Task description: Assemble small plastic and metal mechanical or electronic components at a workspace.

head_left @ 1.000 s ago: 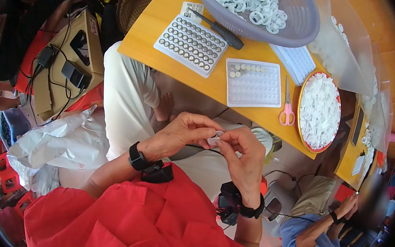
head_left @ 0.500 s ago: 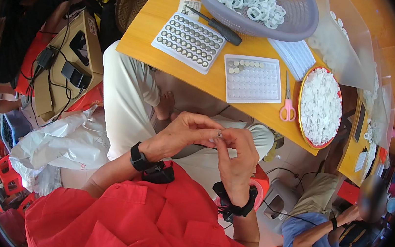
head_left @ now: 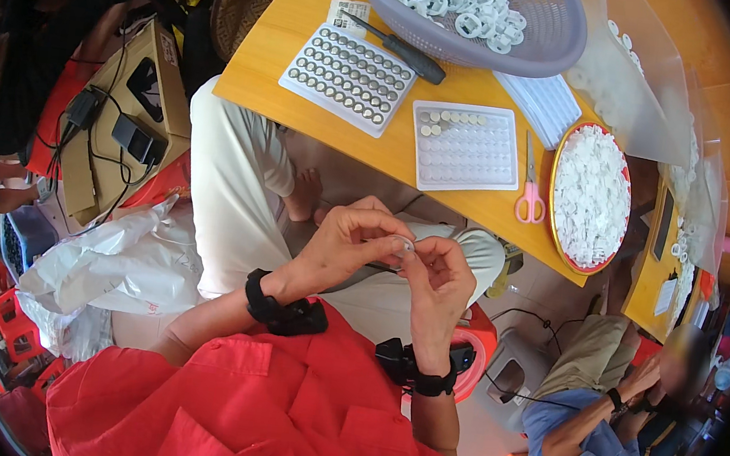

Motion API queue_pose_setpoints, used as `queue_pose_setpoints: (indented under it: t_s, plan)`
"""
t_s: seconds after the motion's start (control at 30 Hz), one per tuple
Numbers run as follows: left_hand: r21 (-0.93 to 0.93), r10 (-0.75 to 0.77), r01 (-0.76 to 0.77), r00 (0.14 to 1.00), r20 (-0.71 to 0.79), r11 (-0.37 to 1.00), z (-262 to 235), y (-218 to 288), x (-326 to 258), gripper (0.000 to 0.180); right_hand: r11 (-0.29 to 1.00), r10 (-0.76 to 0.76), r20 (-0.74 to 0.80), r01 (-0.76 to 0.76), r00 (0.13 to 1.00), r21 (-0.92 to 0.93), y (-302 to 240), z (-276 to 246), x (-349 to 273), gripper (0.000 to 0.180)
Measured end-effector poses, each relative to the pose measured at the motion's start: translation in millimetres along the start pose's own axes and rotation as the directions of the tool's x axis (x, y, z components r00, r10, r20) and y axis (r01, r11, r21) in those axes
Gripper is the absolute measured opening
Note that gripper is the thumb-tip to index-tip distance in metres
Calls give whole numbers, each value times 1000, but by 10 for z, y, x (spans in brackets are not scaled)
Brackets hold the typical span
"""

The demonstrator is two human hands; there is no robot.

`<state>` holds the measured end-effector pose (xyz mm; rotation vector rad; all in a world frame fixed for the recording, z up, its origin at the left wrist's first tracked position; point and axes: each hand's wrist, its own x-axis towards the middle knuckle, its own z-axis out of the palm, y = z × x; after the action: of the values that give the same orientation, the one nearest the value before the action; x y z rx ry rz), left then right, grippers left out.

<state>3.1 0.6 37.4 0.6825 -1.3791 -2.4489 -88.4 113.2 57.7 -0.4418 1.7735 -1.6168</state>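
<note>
Above my lap, my left hand [head_left: 346, 246] and my right hand [head_left: 440, 283] meet fingertip to fingertip. Between their pinched thumbs and fingers sits a small round white plastic piece [head_left: 402, 245], mostly hidden by the fingers. Beyond them on the yellow table [head_left: 261, 69], a white tray [head_left: 368, 125] carries rows of silver button cells. Closer in, a second white tray [head_left: 470, 187] has several pale round cells in its far slots. Pink-handled scissors [head_left: 530, 203] lie to its right, beside a red-and-gold rimmed dish [head_left: 553, 210] heaped with small white plastic parts.
A grey colander [head_left: 531, 59] with white ring-shaped parts stands at the table's far side, near a dark screwdriver [head_left: 415, 57]. At left are a cardboard box [head_left: 86, 162] and white plastic bags [head_left: 119, 262]. A person in blue [head_left: 579, 450] sits at lower right.
My right hand has turned slightly and its wrist has shifted left. The white piece now shows its round face between the fingertips. The person in blue has moved their arms.
</note>
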Motion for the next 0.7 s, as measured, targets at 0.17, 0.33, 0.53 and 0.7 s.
queue_pose_setpoints:
  t_s: [0.17,0.33,0.53,0.7]
  plan:
    - [148,92,-87,995,-30,985,-28,-77,3,14,995,71,2,-71,998,65,24,9,33,10]
    - [335,186,-165,982,-30,928,-19,-94,8,14,981,89,30,-93,996,169,137,-6,56,9]
    - [327,169,-143,984,-53,934,-20,-75,2,14,973,114,42,-120,993,195,154,16,62,7]
    - [206,102,-95,994,-23,974,-5,-68,9,18,922,155,46,-162,987,353,204,-4,76,8]
